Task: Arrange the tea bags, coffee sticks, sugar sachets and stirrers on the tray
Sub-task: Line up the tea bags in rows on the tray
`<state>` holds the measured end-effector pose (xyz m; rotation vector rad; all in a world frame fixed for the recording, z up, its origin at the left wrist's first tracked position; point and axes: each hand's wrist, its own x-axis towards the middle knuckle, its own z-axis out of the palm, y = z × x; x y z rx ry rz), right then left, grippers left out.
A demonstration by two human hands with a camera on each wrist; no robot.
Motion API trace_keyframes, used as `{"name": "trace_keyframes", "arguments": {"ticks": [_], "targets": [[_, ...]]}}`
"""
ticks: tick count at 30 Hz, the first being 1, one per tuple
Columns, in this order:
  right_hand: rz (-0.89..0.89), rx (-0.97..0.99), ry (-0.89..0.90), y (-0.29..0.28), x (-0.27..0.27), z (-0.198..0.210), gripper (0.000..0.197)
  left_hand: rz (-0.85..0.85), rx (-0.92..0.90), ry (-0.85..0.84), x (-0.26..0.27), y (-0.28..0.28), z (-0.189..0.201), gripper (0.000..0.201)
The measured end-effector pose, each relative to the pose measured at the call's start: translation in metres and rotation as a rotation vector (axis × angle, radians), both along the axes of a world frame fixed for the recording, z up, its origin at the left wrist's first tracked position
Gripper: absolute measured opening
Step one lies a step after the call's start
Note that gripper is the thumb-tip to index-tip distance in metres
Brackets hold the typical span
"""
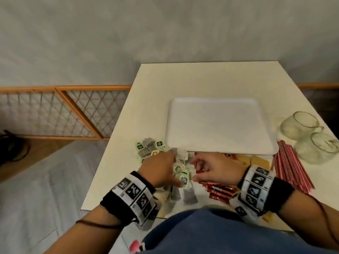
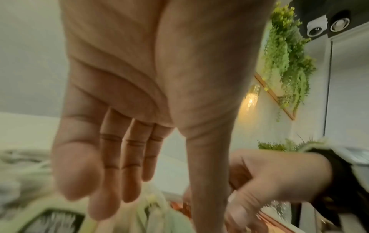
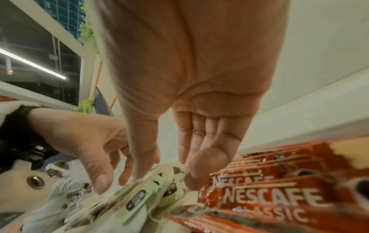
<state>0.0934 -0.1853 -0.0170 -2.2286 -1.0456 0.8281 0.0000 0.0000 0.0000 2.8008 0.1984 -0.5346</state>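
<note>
A white tray [image 1: 220, 125] lies bare in the middle of the table. Just in front of it, my left hand [image 1: 174, 167] hovers over a heap of green-tagged tea bags [image 1: 183, 177], fingers nearly straight, thumb resting on the tags. In the left wrist view that left hand [image 2: 153, 209] holds nothing. My right hand [image 1: 195, 170] faces it. In the right wrist view the right hand [image 3: 167, 173] has its fingers relaxed and touches the tea bags [image 3: 139, 201] with its tips. Red coffee sticks [image 3: 269, 200] lie under it. Red stirrers [image 1: 289, 171] and tan sugar sachets [image 1: 256, 160] lie to the right.
More tea bags [image 1: 148, 147] are scattered at the tray's left front corner. Two glass jars [image 1: 302, 125] lie on their sides at the table's right edge. The table's left edge drops to the floor beside a wooden lattice fence [image 1: 73, 110].
</note>
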Motion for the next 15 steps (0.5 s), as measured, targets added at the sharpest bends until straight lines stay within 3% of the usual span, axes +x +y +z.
{"name": "trace_keyframes", "arguments": {"ticks": [4,9,15], "targets": [[0.051,-0.108,-0.083,0.024,-0.004,-0.004,0.061,0.038,0.097,-0.035,0.001,-0.010,-0.013,0.081],[0.067,-0.115,-0.057,0.032,-0.003,-0.011,0.035,0.065,0.006,-0.102,0.006,-0.007,-0.022,0.070],[-0.077,-0.006,0.206,0.025,-0.002,-0.008,0.015,0.089,-0.215,-0.155,0.009,-0.007,-0.025,0.058]]}}
